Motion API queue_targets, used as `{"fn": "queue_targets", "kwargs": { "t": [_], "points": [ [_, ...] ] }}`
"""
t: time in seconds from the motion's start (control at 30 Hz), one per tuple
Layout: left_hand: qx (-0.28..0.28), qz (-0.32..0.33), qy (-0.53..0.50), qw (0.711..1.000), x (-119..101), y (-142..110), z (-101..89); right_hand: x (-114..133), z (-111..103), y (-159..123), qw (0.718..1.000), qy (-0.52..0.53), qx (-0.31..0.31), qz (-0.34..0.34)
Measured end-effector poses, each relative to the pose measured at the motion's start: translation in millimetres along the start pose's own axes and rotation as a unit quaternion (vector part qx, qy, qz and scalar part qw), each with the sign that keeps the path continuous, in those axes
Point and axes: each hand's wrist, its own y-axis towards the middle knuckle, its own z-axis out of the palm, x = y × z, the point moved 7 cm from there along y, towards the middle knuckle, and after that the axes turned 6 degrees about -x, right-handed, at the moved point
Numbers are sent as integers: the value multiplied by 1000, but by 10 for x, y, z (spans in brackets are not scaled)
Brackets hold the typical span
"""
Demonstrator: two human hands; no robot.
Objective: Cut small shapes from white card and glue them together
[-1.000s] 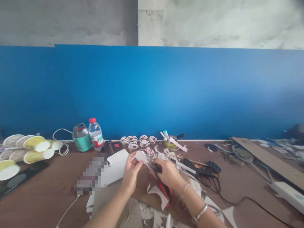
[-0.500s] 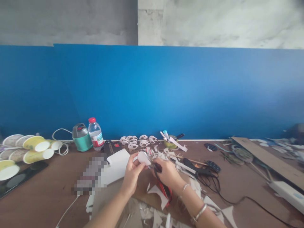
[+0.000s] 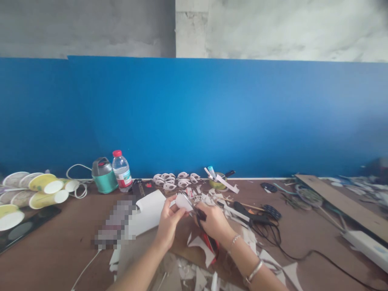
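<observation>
My left hand (image 3: 169, 220) pinches a small white piece of paper (image 3: 183, 202) between thumb and fingers. Closed around the dark handles of a pair of scissors (image 3: 200, 215) is my right hand (image 3: 214, 220). The scissor blades lie against the right edge of the paper piece; how far they are apart I cannot make out. Under the hands is a brown board (image 3: 184, 238) strewn with white paper scraps (image 3: 202, 247). A larger white sheet (image 3: 150, 212) lies left of the left hand. A red-edged thing (image 3: 212, 244) shows partly beneath my right wrist.
Several white cut-out shapes (image 3: 169, 186) stand at the back. A red-capped bottle (image 3: 121, 173) and a green-and-grey container (image 3: 104, 178) stand at the back left, near several paper cups (image 3: 45, 184). On the right are a black-handled tool (image 3: 254, 218) with its cable and a long board (image 3: 342, 204).
The white paper piece has turned slightly in my left hand, and my right hand with the scissors has shifted very slightly. The things on the table have not moved.
</observation>
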Motion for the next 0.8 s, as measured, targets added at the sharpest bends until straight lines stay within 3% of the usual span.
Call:
{"fn": "queue_targets", "kwargs": {
  "t": [0.67,0.8],
  "points": [
    [-10,12,16,1000,-24,53,-63,-92,-76,19,999,-18,30,15],
    [-8,10,13,1000,-26,59,-67,-129,-104,30,999,28,23,39]
  ]
}}
